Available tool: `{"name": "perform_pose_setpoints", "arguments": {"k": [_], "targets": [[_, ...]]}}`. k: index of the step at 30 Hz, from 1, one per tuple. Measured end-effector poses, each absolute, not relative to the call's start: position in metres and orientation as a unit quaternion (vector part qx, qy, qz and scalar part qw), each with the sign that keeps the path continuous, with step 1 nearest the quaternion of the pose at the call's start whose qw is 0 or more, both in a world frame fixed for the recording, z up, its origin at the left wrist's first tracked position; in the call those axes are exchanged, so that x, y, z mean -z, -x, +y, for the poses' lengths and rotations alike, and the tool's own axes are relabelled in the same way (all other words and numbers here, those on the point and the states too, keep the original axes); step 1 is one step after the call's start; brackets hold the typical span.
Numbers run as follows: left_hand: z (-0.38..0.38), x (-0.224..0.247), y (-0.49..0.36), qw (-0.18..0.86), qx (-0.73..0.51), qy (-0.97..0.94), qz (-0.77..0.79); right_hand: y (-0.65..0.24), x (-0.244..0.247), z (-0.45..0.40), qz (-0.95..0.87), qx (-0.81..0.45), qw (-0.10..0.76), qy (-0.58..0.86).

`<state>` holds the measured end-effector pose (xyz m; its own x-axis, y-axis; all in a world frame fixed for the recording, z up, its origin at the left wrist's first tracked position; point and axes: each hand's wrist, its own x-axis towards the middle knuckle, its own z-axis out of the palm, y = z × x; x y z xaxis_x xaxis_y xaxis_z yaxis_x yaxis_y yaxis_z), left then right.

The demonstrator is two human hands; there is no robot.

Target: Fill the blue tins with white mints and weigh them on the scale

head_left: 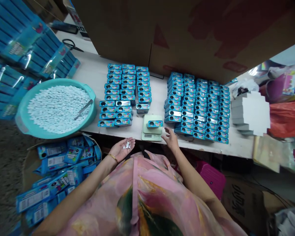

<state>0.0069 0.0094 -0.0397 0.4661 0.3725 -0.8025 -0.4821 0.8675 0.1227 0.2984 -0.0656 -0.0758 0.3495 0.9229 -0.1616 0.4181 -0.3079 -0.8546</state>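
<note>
My left hand (123, 149) lies palm up at the table's front edge, with several small white candies (127, 145) resting on the open palm. My right hand (170, 139) is beside a small kitchen scale (151, 136), its fingers apart and nothing visible in them. A blue candy tin (154, 124) sits on the scale's plate. Left of the scale stand rows of similar blue tins (123, 114), and a single tin (143, 108) is just behind it. More tins (195, 108) stand in packed rows to the right.
A turquoise basin (92, 113) full of white candies (56, 108), with a metal scoop or tongs (83, 109), stands at left. Below it is a carton of blue packets (61, 173). Scissors (72, 45) lie at the back. A large cardboard box (137, 32) borders the table; white cartons (252, 113) stand right.
</note>
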Motion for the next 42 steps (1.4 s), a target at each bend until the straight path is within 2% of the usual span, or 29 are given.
{"name": "perform_pose_setpoints", "arguments": {"k": [7,13,16,21,25,32,42], "targets": [[0.010,0.028,-0.004,0.852,-0.257,0.061,0.451,-0.302,0.077,-0.029,-0.481,-0.390,0.416,0.666],[0.026,0.026,-0.030,0.861,-0.265,0.058,0.431,-0.297,0.068,-0.007,-0.549,-0.374,0.390,0.638],[0.038,0.032,-0.051,0.861,-0.276,0.067,0.423,-0.284,0.035,-0.003,-0.639,-0.272,0.326,0.641],[0.055,0.034,-0.083,0.866,-0.299,0.070,0.394,-0.248,-0.035,-0.003,-0.808,-0.063,0.147,0.567],[0.064,0.033,-0.098,0.876,-0.301,0.074,0.369,-0.230,-0.059,-0.001,-0.864,0.015,0.084,0.496],[0.068,0.033,-0.098,0.846,-0.337,0.076,0.407,-0.248,-0.046,-0.004,-0.771,-0.031,0.118,0.625],[0.062,0.039,-0.104,0.858,-0.304,0.065,0.409,-0.247,-0.036,-0.022,-0.780,0.023,0.123,0.614]]}}
